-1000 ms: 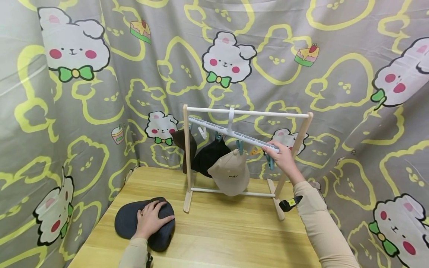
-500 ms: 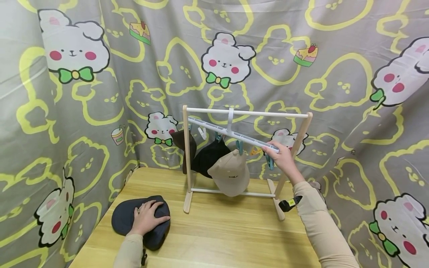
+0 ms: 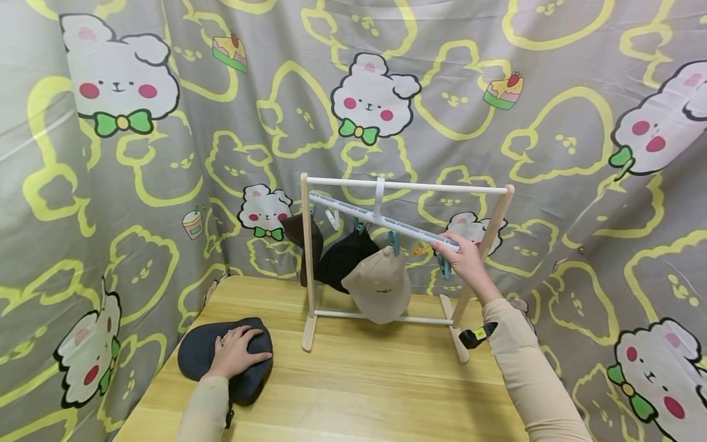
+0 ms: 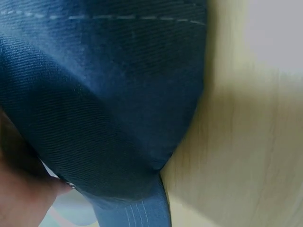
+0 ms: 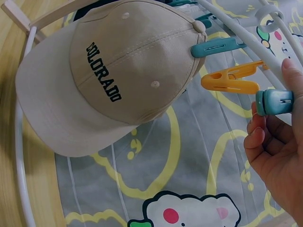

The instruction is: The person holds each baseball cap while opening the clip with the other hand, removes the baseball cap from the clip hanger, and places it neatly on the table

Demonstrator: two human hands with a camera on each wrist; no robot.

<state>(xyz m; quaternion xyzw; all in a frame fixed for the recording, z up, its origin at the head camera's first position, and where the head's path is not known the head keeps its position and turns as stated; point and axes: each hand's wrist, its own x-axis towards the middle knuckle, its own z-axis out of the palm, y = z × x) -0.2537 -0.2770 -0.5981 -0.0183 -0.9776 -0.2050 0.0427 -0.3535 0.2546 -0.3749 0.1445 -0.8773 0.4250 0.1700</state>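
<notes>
My left hand (image 3: 234,355) lies spread over the crown of a navy baseball cap (image 3: 193,350) on the table's left side, brim facing left. In the left wrist view, the cap's cloth (image 4: 123,94) fills most of the picture. My right hand (image 3: 463,256) grips the right end of a pale clip hanger (image 3: 409,230), which tilts down to that side. From its clips hang a beige cap (image 3: 381,288) lettered "COLORADO", a black cap (image 3: 342,264) and a dark brown cap (image 3: 297,232). Close to the right fingers are an orange clip (image 5: 232,81) and a teal clip (image 5: 274,102).
A wooden rack (image 3: 310,258) with a white top rod (image 3: 442,186) carries the hanger by its hook. The rack stands at the back of the wooden table (image 3: 353,380). Patterned grey curtain (image 3: 469,153) surrounds the table behind and at both sides.
My left hand and the navy cap have slid a little to the left and slightly away from me. The right hand, hanger and hung caps stay in place.
</notes>
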